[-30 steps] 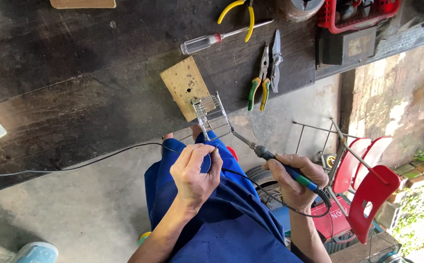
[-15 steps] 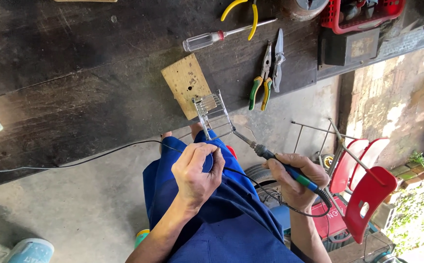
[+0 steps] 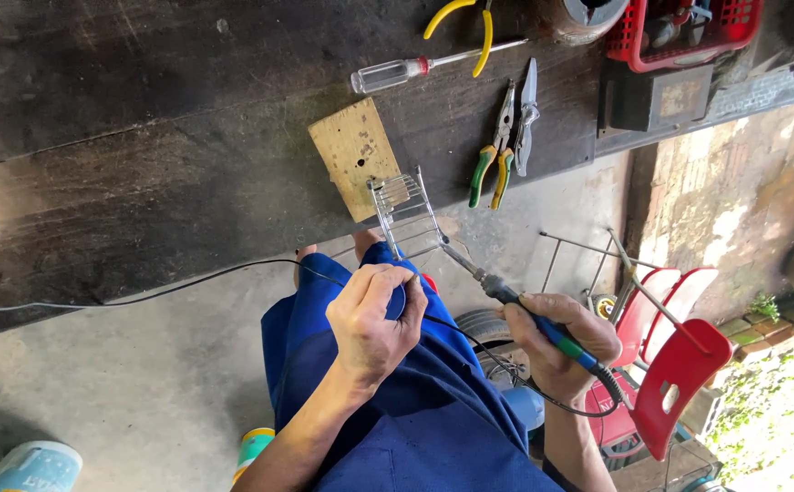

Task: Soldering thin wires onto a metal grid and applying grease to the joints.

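My left hand (image 3: 371,321) rests on my blue-trousered knee and pinches the lower end of a small silver wire frame (image 3: 404,211). The frame's upper part lies on a pale wooden block (image 3: 351,150) at the edge of the dark wooden workbench (image 3: 142,164). My right hand (image 3: 561,342) grips a blue-handled soldering iron (image 3: 515,301). Its metal tip touches the right side of the wire frame. A black cord (image 3: 187,282) runs from the iron across my lap and off to the left.
On the bench lie a clear-handled screwdriver (image 3: 415,66), yellow-handled pliers (image 3: 465,23), green-and-orange pliers (image 3: 493,146), grey snips (image 3: 526,114), a black box (image 3: 657,91) and a red basket (image 3: 689,32). A red chair (image 3: 680,364) stands at my right on the concrete floor.
The view has shifted slightly. Both hands stay in nearly the same place, with the iron tip still at the wire frame.
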